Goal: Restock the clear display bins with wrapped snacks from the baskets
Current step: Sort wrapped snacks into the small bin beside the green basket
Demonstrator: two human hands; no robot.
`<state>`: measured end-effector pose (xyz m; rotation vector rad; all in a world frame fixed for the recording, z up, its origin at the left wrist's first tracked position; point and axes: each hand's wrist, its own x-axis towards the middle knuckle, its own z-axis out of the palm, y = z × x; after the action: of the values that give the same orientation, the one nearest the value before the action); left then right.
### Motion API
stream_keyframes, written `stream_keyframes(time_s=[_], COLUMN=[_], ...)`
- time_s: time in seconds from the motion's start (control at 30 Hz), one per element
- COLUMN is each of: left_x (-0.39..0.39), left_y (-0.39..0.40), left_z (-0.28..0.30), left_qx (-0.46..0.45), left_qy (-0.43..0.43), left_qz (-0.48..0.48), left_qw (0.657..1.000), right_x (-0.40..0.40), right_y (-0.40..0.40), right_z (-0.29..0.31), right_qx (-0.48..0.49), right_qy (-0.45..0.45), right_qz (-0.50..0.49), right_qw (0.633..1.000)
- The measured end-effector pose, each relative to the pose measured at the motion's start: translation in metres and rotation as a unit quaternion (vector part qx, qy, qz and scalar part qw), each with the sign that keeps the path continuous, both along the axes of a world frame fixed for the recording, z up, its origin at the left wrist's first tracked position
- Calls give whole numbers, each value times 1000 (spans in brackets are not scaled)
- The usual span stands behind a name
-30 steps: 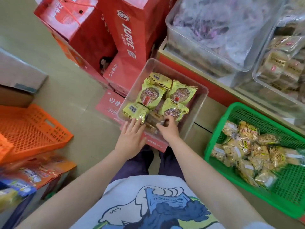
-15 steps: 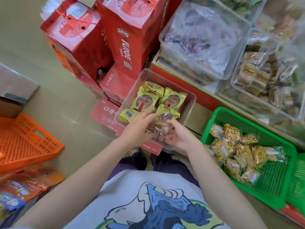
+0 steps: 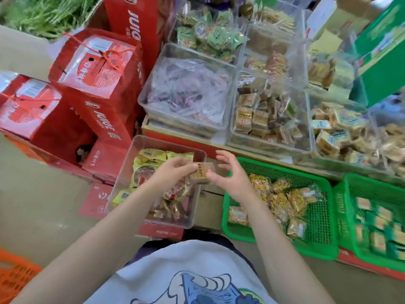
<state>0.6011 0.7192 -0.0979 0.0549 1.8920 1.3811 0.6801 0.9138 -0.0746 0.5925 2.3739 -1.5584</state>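
Both bare forearms reach forward from the bottom of the view and meet over the floor, wrists bent slightly inward. The left hand is curled, its fingertips pinching the near-left edge of a small brown wrapped snack. The right hand meets the same packet from the other side — the thumb presses its right edge, while the other fingers are fanned open and lifted, pointing away from the body. So the snack is held between the two hands, raised above the right rim of a clear bin on the floor.

Under the left hand, that bin holds yellow-wrapped round cakes and, nearer the body, some brown packets — the wrappers there are too blurred to read. Just right of the right hand sits a green basket of golden wrapped snacks, and a second green basket stands further right, its contents smeared by motion.

Beyond the hands, clear display bins are lined up on a low shelf: one with purple-tinted wrappers straight ahead, one with tan square packets ahead of the right hand. Red juice cartons are stacked ahead and left of the left hand.
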Motion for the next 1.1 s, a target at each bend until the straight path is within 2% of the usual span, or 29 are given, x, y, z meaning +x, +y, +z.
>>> stream_keyframes(time_s=[0.07,0.13,0.2,0.3,0.37,0.43,0.53,0.63,0.7,0.83,0.93,1.1], left_x=[-10,-19,-27,-41,-51,-59,-64,-62,-60,-59,-60,-61], left_y=[24,51,82,126,152,173,193,197,195,195,193,189], left_z=[5,12,22,24,19,13,-3,-26,-34,-43,-43,-47], left_qx=[-3,4,1,-13,-40,-99,-212,-286,-304,-325,-321,-308], left_qy=[13,28,54,128,210,290,355,380,397,405,402,415], left_qz=[-27,-53,-72,-26,-29,-82,-182,-241,-251,-263,-266,-263], left_qw=[1000,998,996,991,977,948,892,846,829,813,815,815], right_x=[3,-1,-7,-16,-25,-36,-53,-65,-71,-76,-78,-71], right_y=[17,32,53,94,127,159,197,216,224,239,237,228], right_z=[17,26,29,29,24,17,1,-16,-22,-25,-24,-11], right_qx=[109,203,248,288,310,343,370,359,358,398,424,425], right_qy=[23,44,62,76,83,88,58,45,48,72,74,-45], right_qz=[112,157,140,78,7,-55,-86,-35,11,49,80,131], right_qw=[987,965,956,952,947,933,923,931,933,913,899,895])
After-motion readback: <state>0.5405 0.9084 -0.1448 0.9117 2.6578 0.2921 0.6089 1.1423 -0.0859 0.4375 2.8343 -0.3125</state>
